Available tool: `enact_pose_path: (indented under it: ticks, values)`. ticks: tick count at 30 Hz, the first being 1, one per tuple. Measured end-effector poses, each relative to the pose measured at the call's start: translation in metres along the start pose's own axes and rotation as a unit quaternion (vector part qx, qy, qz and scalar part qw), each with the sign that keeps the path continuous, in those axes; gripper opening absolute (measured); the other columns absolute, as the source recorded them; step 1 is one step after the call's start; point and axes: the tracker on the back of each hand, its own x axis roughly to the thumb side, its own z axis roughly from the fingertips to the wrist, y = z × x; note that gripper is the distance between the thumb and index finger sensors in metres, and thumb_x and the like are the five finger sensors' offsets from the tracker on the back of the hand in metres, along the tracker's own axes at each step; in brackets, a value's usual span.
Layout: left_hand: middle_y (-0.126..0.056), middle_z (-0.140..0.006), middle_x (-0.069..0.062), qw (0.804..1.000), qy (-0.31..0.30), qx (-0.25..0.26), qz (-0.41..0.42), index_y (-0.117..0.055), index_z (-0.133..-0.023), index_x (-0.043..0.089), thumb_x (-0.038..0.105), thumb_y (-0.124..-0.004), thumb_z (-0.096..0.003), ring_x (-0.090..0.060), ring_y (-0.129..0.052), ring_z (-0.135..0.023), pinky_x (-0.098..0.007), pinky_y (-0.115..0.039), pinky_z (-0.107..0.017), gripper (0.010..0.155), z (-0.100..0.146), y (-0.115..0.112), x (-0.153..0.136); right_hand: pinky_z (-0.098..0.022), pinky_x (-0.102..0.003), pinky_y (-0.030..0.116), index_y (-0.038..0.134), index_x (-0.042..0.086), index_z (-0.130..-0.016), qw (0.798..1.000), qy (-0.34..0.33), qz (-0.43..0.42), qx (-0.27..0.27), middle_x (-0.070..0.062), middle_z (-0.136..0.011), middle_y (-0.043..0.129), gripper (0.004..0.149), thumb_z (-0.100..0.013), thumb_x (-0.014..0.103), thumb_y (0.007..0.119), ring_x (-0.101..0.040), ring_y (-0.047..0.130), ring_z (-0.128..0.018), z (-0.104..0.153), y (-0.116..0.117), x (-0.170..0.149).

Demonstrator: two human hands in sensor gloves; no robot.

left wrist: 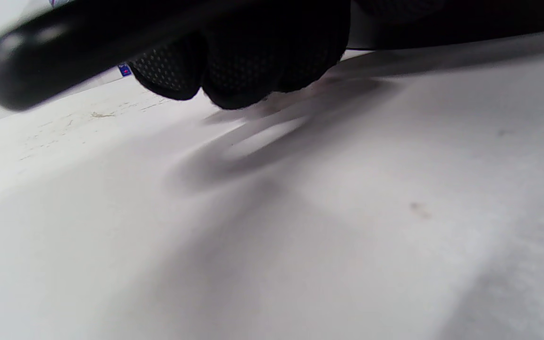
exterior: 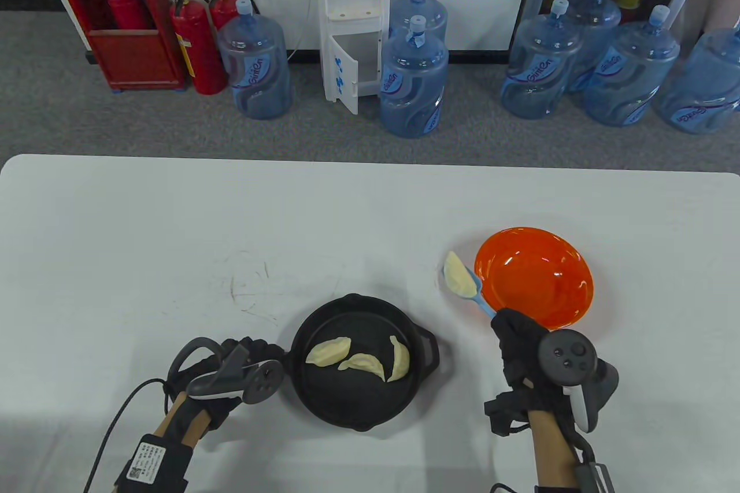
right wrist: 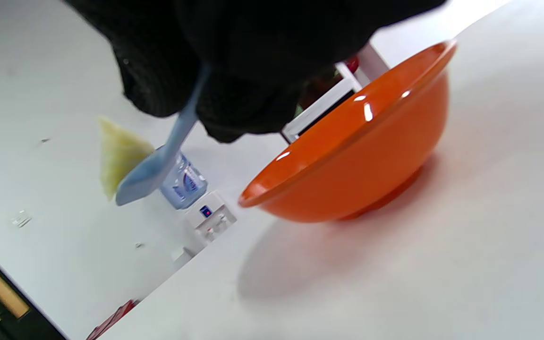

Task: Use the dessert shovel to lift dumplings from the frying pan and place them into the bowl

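At lower centre, the frying pan (exterior: 363, 363) holds three dumplings (exterior: 358, 359); the left hand (exterior: 231, 371) grips its handle. The right hand (exterior: 523, 351) grips the dessert shovel (exterior: 468, 285), carrying one dumpling (exterior: 458, 275) just left of the orange bowl (exterior: 535, 276).

The white worktop (exterior: 173, 238) carries faint dark scuff marks (exterior: 248, 279), ahead of the left grip and a little toward the right one. Well beyond both grips, on grey carpet (exterior: 87, 111) past the worktop's far edge, a white water dispenser (exterior: 352, 19) stands against the wall with its lower door open. Blue water bottles (exterior: 413, 80) cluster beside it and further off beyond the right grip (exterior: 630, 74). Far beyond the left grip stand two red fire extinguishers (exterior: 196, 45) next to a red cabinet (exterior: 115, 19).
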Motion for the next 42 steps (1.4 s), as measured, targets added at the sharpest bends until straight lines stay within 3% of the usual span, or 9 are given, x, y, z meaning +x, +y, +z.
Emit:
enact_pose_path:
  ticks: [8,22,31,42]
  values:
    - [-0.083,-0.085,0.01,1.0,0.0,0.0,0.0,-0.062,-0.105,0.025,0.05,-0.056,-0.0563,-0.012,-0.097,-0.068,-0.048,-0.08,-0.072,0.055,0.0,0.0,0.0,-0.009,-0.026,0.081,0.09,0.017,-0.093,0.998,0.047,0.043,-0.027,-0.011,-0.066,0.1,0.039,-0.062,0.039,0.079,-0.008,0.09,-0.019,-0.007,-0.013,-0.015]
    - [-0.083,-0.085,0.01,1.0,0.001,-0.001,0.002,-0.061,-0.105,0.025,0.05,-0.056,-0.0563,-0.012,-0.097,-0.068,-0.048,-0.08,-0.073,0.055,0.0,0.0,0.0,-0.011,-0.028,0.08,0.092,0.018,-0.093,0.987,0.086,0.135,-0.009,-0.012,-0.066,0.099,0.039,-0.062,0.039,0.08,-0.01,0.09,-0.02,-0.015,-0.022,-0.027]
    - [-0.083,-0.086,0.01,1.0,0.001,-0.002,0.002,-0.061,-0.105,0.025,0.05,-0.056,-0.0563,-0.012,-0.097,-0.068,-0.048,-0.079,-0.073,0.055,0.0,0.0,0.0,-0.012,-0.028,0.08,0.091,0.019,-0.093,0.972,0.057,0.226,-0.017,-0.011,-0.067,0.099,0.039,-0.062,0.04,0.08,-0.011,0.09,-0.021,-0.015,-0.014,-0.017]
    - [-0.083,-0.086,0.01,1.0,0.0,-0.006,0.0,-0.061,-0.105,0.025,0.05,-0.056,-0.0564,-0.012,-0.097,-0.069,-0.049,-0.077,-0.076,0.055,0.0,0.0,0.0,-0.018,-0.032,0.082,0.09,0.023,-0.094,0.93,-0.009,0.362,-0.056,-0.009,-0.073,0.097,0.039,-0.061,0.042,0.082,-0.015,0.094,-0.028,-0.01,0.004,0.002]
